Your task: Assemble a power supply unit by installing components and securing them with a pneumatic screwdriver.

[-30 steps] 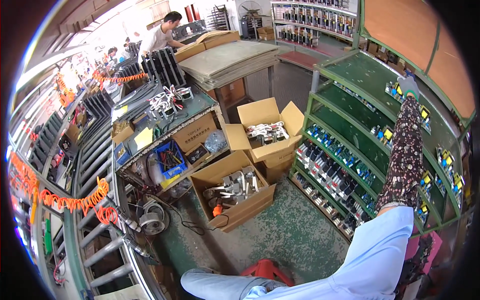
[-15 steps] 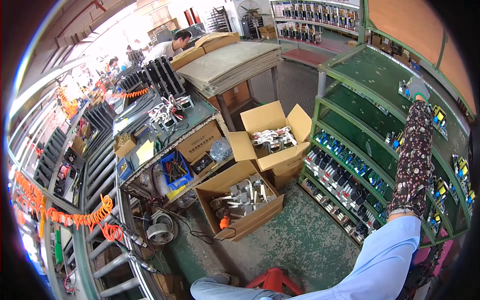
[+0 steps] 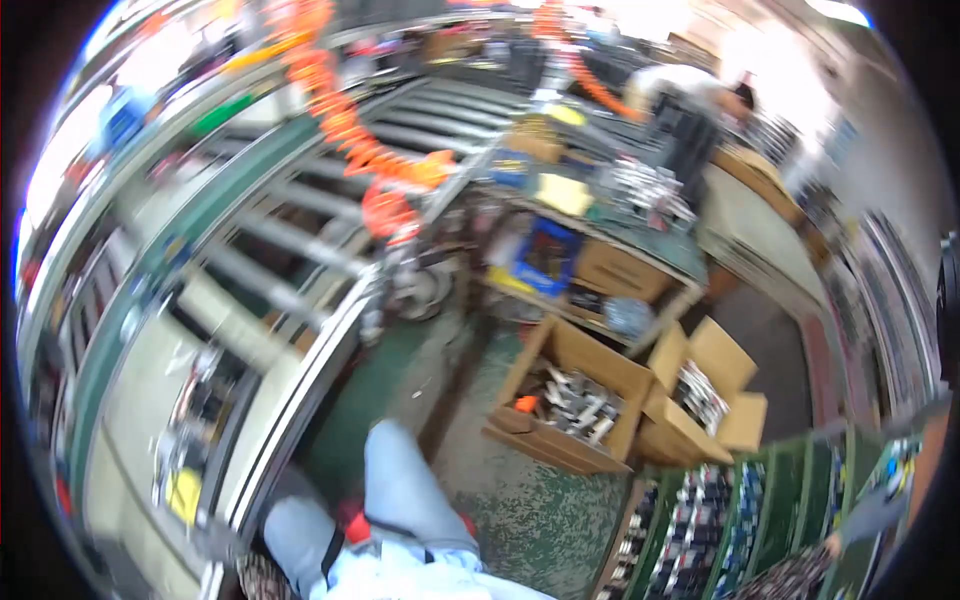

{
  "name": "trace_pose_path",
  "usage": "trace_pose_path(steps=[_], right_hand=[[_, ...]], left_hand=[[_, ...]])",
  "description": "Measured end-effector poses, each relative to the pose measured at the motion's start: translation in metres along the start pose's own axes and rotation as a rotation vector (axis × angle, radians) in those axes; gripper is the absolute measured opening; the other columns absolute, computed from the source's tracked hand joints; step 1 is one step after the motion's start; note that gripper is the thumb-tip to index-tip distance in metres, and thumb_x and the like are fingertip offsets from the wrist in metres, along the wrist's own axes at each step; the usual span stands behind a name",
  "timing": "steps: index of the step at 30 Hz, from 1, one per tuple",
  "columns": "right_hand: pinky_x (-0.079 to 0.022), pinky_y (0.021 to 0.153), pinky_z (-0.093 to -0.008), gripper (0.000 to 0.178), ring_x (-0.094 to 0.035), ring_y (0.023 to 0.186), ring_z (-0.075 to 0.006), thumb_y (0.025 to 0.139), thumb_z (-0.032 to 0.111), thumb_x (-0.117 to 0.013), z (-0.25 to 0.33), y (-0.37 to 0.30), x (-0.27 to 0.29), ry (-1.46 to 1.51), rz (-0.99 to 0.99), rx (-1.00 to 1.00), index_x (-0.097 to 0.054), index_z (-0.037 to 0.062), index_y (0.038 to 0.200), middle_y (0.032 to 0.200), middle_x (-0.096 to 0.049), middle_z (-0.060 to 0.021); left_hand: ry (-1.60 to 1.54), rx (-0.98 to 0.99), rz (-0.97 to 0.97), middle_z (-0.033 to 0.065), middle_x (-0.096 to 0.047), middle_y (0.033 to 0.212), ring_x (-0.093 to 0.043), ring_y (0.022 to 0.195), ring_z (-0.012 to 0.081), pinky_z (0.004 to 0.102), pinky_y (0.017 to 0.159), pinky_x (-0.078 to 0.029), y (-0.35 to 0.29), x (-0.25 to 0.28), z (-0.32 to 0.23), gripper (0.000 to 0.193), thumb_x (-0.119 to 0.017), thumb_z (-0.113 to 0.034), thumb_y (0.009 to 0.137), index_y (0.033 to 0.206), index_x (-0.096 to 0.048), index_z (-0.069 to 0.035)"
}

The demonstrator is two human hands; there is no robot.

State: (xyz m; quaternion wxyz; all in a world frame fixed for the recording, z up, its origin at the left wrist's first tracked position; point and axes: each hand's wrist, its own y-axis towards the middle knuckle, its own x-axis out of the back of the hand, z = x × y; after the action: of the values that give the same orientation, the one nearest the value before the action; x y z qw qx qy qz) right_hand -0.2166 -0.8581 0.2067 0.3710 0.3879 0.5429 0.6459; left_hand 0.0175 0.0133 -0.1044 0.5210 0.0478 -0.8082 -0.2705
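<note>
At the right edge, my right hand (image 3: 868,518) in a grey glove reaches over the green rack (image 3: 778,520). Right by its fingers is a circuit board (image 3: 900,464) with blue and yellow parts; motion blur hides whether they grip it. My left hand (image 3: 215,542), also grey-gloved, is low on the left at the edge of the pale workbench (image 3: 130,400). Close to it lies an assembly with a yellow part (image 3: 183,492) and dark and metallic pieces, too smeared to name. The left fingers are blurred.
A roller conveyor (image 3: 300,205) runs along the left, with a coiled orange air hose (image 3: 345,140) hanging over it. Two open cartons (image 3: 560,462) of parts stand on the floor ahead. Behind them is a cluttered table (image 3: 690,255). A person (image 3: 680,85) bends over farther back.
My view has swung left and tilted, bringing the workbench and my left hand into sight. The rack and my right arm now sit at the lower right.
</note>
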Motion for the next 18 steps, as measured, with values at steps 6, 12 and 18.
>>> trace_pose_path(steps=[6,12,18], right_hand=[[-0.051,0.069,-0.0249,0.023,-0.059,0.083,-0.0165,0.086,0.006,-0.049,0.310,-0.133,0.021,1.672,0.986,-0.311,-0.059,0.0032,0.106,0.095,-0.060,-0.0130],[-0.047,0.074,-0.0316,0.015,-0.059,0.082,-0.0191,0.078,0.006,-0.062,0.515,-0.261,0.257,1.931,1.431,0.472,-0.061,0.0001,0.093,0.087,-0.062,-0.0102],[-0.047,0.062,-0.0368,0.016,-0.059,0.072,-0.0289,0.077,0.018,-0.068,0.557,-0.309,0.452,2.289,1.438,1.050,-0.060,0.0084,0.088,0.080,-0.057,-0.0106]], left_hand=[[-0.314,-0.005,-0.097,0.0183,-0.060,0.078,-0.057,0.076,0.0352,0.0456,0.068,-0.042,-0.031,0.023,-0.006,0.027,-0.061,-0.027,0.081,0.086,-0.063,-0.001],[-0.173,-0.103,-0.173,0.0125,-0.055,0.109,-0.050,0.105,0.0314,0.0454,0.088,-0.039,-0.027,0.012,-0.003,0.033,-0.060,-0.029,0.077,0.101,-0.058,-0.007],[-0.239,-0.056,-0.063,0.0116,-0.054,0.117,-0.047,0.111,0.0307,0.0463,0.097,-0.031,-0.032,0.011,0.008,0.036,-0.052,-0.030,0.083,0.111,-0.057,-0.008]])
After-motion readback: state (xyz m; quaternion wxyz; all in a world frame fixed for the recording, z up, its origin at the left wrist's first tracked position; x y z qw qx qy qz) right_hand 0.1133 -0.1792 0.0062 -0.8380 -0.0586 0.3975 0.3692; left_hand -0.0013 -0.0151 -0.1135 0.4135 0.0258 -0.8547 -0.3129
